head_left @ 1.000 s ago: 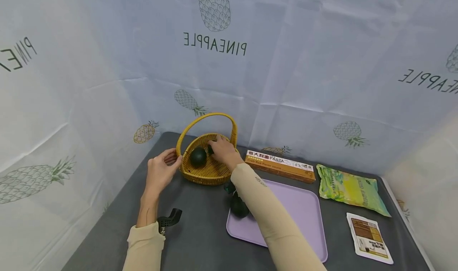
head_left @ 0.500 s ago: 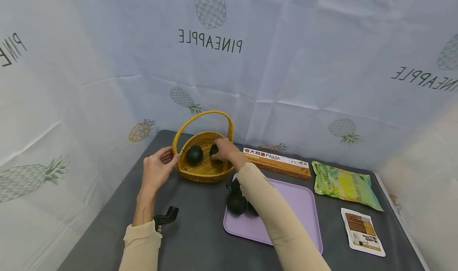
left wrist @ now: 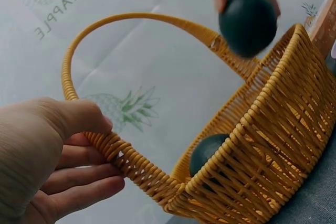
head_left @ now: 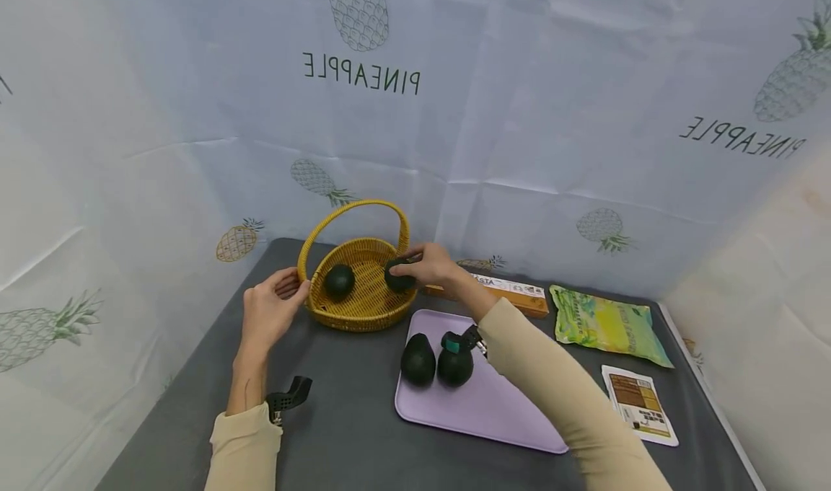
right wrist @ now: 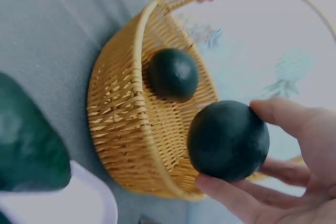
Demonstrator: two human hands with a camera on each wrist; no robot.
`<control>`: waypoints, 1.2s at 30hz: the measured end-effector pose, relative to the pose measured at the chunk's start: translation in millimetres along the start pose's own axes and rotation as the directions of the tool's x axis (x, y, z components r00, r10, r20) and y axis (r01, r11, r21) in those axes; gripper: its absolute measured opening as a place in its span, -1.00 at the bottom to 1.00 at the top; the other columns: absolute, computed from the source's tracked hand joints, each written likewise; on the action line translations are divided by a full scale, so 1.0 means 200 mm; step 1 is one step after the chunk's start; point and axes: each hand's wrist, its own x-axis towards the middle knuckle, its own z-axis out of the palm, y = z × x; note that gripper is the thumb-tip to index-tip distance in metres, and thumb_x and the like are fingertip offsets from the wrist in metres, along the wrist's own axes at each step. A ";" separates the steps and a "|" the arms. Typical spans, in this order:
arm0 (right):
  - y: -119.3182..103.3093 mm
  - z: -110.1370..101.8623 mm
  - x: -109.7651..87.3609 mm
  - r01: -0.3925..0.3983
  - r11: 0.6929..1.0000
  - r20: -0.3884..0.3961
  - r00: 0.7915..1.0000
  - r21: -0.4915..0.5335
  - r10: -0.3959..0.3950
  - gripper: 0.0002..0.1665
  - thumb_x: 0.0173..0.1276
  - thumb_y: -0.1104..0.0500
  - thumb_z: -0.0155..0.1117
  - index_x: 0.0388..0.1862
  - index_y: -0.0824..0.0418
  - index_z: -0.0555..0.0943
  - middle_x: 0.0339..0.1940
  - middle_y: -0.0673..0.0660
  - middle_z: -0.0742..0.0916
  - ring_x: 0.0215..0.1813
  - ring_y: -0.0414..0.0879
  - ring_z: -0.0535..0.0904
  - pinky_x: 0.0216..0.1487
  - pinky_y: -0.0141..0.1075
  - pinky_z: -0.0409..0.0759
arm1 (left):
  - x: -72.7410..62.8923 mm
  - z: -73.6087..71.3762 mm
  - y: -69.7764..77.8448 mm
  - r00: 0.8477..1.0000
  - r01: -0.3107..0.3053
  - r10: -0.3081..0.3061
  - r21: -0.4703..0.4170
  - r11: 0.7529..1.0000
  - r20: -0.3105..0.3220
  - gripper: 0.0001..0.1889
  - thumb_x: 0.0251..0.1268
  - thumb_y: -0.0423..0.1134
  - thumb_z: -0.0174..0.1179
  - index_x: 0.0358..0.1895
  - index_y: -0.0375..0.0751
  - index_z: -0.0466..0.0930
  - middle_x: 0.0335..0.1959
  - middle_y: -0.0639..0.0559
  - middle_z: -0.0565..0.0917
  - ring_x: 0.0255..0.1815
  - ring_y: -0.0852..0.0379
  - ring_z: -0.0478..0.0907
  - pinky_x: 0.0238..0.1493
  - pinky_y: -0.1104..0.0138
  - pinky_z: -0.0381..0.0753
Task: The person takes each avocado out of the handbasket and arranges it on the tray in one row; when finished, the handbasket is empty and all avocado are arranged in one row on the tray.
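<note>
Dark green avocado (right wrist: pixel 228 141) is up by the rt-side rim of the yellow wicker basket (head_left: pixel 360 322), held btwn thumb & fingers of the R hand (head_left: pixel 431 267). L hand (head_left: pixel 269 309) pinches the basket's handle (left wrist: pixel 113 148) near its L base. 2nd avocado (head_left: pixel 339 282) sits inside, L side. Pair of avocados (head_left: pixel 418 361) side by side on the lilac tray (head_left: pixel 500 412), nearer the camera. Pasta box (head_left: pixel 522 298), green/yellow bag (head_left: pixel 607 325) & brown/white pouch (head_left: pixel 640 406) are off to the rt on the dark gray table (head_left: pixel 350 419), pineapple-print sheet (head_left: pixel 506 116) behind.
</note>
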 end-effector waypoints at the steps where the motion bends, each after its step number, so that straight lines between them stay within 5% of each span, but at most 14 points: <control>1: 0.01 -0.02 -0.03 -0.020 0.999 -0.006 1.000 0.028 0.020 -0.34 0.39 -0.05 0.50 0.39 0.18 0.61 0.31 0.31 0.70 0.05 0.15 0.78 -0.04 -0.14 0.83 | 0.00 0.00 0.00 1.000 0.001 -0.001 0.002 1.000 0.001 -0.59 0.48 -0.24 0.32 0.25 -0.43 0.65 0.01 -0.36 0.78 -0.02 -0.23 0.80 -0.06 0.04 0.81; 10: 0.22 -0.18 -0.40 -0.130 0.939 -0.083 0.983 0.319 0.164 -0.29 0.35 0.08 0.54 0.42 0.25 0.57 0.34 0.40 0.64 -0.07 0.02 0.81 0.06 -0.08 0.82 | 0.00 0.00 0.00 1.000 0.004 -0.004 0.005 1.000 -0.007 -0.59 0.45 -0.25 0.35 0.24 -0.41 0.66 0.00 -0.35 0.79 -0.04 -0.21 0.81 -0.08 0.06 0.81; 18: 0.54 -0.14 -0.77 -0.154 0.912 -0.166 0.959 0.379 0.231 -0.22 0.35 0.05 0.55 0.46 0.28 0.51 0.39 0.44 0.56 0.16 0.12 0.75 0.15 -0.03 0.79 | -0.02 -0.01 -0.01 1.000 0.024 -0.024 0.004 1.000 -0.005 -0.58 0.47 -0.19 0.33 0.24 -0.38 0.67 0.01 -0.34 0.79 -0.03 -0.21 0.80 -0.15 0.49 0.78; 21: 0.61 -0.11 -0.86 -0.182 0.903 -0.188 0.944 0.390 0.271 -0.21 0.33 0.05 0.56 0.46 0.28 0.51 0.36 0.45 0.56 0.12 0.10 0.76 0.14 0.00 0.79 | -0.02 -0.01 -0.01 1.000 0.024 -0.024 -0.010 1.000 -0.002 -0.58 0.48 -0.18 0.33 0.25 -0.38 0.67 0.01 -0.34 0.79 -0.02 -0.22 0.80 -0.20 0.77 0.59; 29: 0.71 -0.02 -0.92 -0.218 0.887 -0.194 0.928 0.407 0.318 -0.23 0.29 0.12 0.59 0.41 0.35 0.54 0.28 0.47 0.61 0.00 0.02 0.78 0.04 -0.11 0.83 | 0.00 0.00 0.00 1.000 0.020 -0.020 -0.034 0.999 -0.010 -0.58 0.48 -0.20 0.32 0.24 -0.41 0.66 0.02 -0.36 0.78 -0.01 -0.24 0.79 -0.20 0.85 0.49; 36: 0.73 0.00 -0.91 -0.225 0.921 -0.247 0.918 0.317 0.310 -0.26 0.28 0.09 0.60 0.35 0.37 0.56 0.24 0.47 0.64 0.10 0.11 0.75 0.00 -0.14 0.83 | 0.01 0.02 0.00 1.000 0.023 -0.023 -0.031 0.999 -0.014 -0.58 0.46 -0.21 0.34 0.24 -0.40 0.66 0.02 -0.35 0.78 -0.02 -0.22 0.80 -0.22 0.87 0.47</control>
